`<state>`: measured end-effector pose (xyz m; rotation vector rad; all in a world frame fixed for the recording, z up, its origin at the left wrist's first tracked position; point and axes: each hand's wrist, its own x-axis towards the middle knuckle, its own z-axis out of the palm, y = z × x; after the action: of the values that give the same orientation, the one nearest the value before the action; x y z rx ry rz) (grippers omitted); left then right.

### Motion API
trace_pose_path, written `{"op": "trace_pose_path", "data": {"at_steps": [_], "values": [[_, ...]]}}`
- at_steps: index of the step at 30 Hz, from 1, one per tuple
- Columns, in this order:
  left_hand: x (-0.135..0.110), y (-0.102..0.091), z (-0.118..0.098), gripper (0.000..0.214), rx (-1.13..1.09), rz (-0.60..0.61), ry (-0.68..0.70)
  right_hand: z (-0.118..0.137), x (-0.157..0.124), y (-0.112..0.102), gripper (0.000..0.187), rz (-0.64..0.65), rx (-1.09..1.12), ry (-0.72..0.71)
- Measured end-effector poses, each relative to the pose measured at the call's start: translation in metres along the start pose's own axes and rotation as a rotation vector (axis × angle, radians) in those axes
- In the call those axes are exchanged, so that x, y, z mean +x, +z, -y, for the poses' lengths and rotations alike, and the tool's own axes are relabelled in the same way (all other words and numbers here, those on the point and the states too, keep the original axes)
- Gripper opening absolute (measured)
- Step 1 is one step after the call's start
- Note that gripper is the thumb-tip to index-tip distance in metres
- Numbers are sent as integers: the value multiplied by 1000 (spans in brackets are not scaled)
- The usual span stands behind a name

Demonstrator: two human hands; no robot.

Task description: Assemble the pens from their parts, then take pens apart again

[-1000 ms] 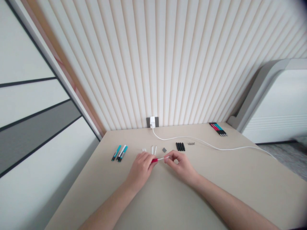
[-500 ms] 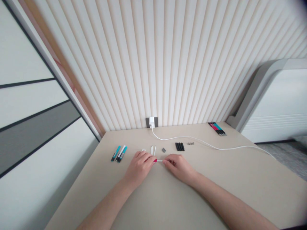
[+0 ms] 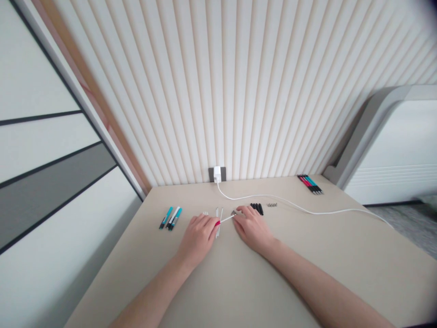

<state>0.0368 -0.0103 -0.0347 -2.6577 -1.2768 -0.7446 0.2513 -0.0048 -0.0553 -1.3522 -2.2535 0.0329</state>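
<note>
My left hand is closed around a red pen barrel. A thin white refill sticks out of it to the right, its tip tilted up. My right hand is at that tip, fingers bent toward the thumb; whatever they pinch is too small to make out. Close to these fingertips lies a small grey square, partly covered. Thin white refills lie beside my left fingers, and small white pieces are just behind that hand.
Black grips lie partly behind my right hand, beside small metal tips. Blue and white pen barrels lie on the left, several pens at the back right. A white cable crosses the table from a charger.
My right hand has moved back and slightly right, to the grey square. The refill now tilts upward and shows more of its length. More of the loose refills is uncovered beside my left hand.
</note>
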Motion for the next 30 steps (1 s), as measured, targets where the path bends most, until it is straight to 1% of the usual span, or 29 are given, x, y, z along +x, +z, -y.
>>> {"op": "trace_pose_path", "data": {"at_steps": [4,8,12,17,19,22,26,30], "values": [[-1,4,-1,16,-20,7,26,-2,-1,-2,22,8,-7,0],[-1,4,-1,17,-27,8,41,-3,-4,-4,17,19,16,56],[-1,4,0,15,-27,12,39,-4,-8,-5,15,71,111,136],[0,4,2,13,-4,23,31,-7,-11,-7,15,115,156,152],[0,4,3,13,2,35,24,-8,-10,-8,16,111,181,170],[0,4,4,15,6,50,17,-12,-7,-9,18,71,238,194],[0,4,4,16,9,65,9,-17,-5,-9,18,24,282,157],[0,4,4,17,17,91,-3,-16,-6,-7,20,22,276,135]]}}
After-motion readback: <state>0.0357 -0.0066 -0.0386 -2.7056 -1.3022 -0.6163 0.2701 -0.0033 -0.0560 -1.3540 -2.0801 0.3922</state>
